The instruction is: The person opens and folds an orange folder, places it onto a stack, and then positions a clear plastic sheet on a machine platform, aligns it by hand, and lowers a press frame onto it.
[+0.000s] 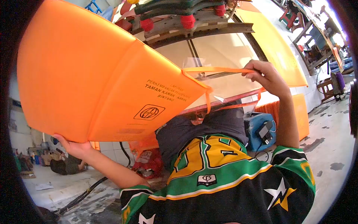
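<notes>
A large orange plastic folder cover (108,74), printed with dark lettering and a globe emblem, is raised at a tilt on the left. My left hand (76,147) is closed on its lower edge, the thumb in front and the other fingers partly hidden. My right hand (270,78) pinches the end of a narrow orange strip (220,70), which runs taut from the cover's right corner. A looser length of the strip hangs below that corner. Under the strip lies a pale work surface (223,48) with clear plastic on it.
Above the work surface is a machine bar (194,31) with red knobs. More orange covers (278,44) lie to the right. A blue box (259,130) carries a black device. Beside me are a red bag (147,164) and a black cable (85,192); another person (67,162) is at far left.
</notes>
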The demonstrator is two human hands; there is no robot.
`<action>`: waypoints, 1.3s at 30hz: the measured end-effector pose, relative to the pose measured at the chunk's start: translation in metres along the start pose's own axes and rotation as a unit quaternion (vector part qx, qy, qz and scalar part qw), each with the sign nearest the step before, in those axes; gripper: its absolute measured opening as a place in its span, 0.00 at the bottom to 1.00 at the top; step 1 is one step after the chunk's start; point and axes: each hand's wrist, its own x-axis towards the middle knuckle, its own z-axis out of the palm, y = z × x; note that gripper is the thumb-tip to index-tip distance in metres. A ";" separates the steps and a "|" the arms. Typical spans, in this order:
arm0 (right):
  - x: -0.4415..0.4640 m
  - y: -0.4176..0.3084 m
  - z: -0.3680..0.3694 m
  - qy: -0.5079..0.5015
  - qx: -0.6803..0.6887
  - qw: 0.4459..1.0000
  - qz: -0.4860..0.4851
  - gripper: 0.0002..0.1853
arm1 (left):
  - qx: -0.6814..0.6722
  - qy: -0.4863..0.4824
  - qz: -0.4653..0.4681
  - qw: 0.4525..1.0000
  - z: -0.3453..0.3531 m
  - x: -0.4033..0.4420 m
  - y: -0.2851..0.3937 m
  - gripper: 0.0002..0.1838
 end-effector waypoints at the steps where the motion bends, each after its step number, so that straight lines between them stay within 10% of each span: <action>1: 0.002 -0.001 -0.002 0.002 0.001 1.000 0.000 0.10 | -0.003 -0.007 0.000 1.000 0.001 0.002 0.001 0.31; 9: 0.009 -0.043 0.007 -0.080 -0.157 0.969 -0.175 0.10 | -0.038 -0.070 -0.018 0.997 0.015 0.010 0.005 0.30; 11: 0.017 0.023 -0.012 -0.063 -0.069 0.993 0.074 0.12 | -0.001 -0.011 -0.008 1.000 0.015 0.017 0.012 0.30; 13: 0.020 0.065 -0.033 -0.025 -0.203 0.974 -0.094 0.14 | 0.002 -0.011 0.007 1.000 0.012 0.019 0.015 0.31; 23: -0.006 -0.021 -0.023 -0.015 -0.188 0.980 -0.069 0.17 | -0.031 0.014 -0.007 0.999 -0.015 0.030 0.031 0.30; 32: -0.045 0.074 -0.097 0.043 -0.160 0.980 0.108 0.14 | -0.021 0.013 0.049 0.999 -0.046 0.049 0.042 0.31; 39: -0.060 0.079 -0.091 0.116 -0.117 0.985 0.045 0.15 | -0.013 0.075 0.024 0.997 -0.044 0.051 0.048 0.32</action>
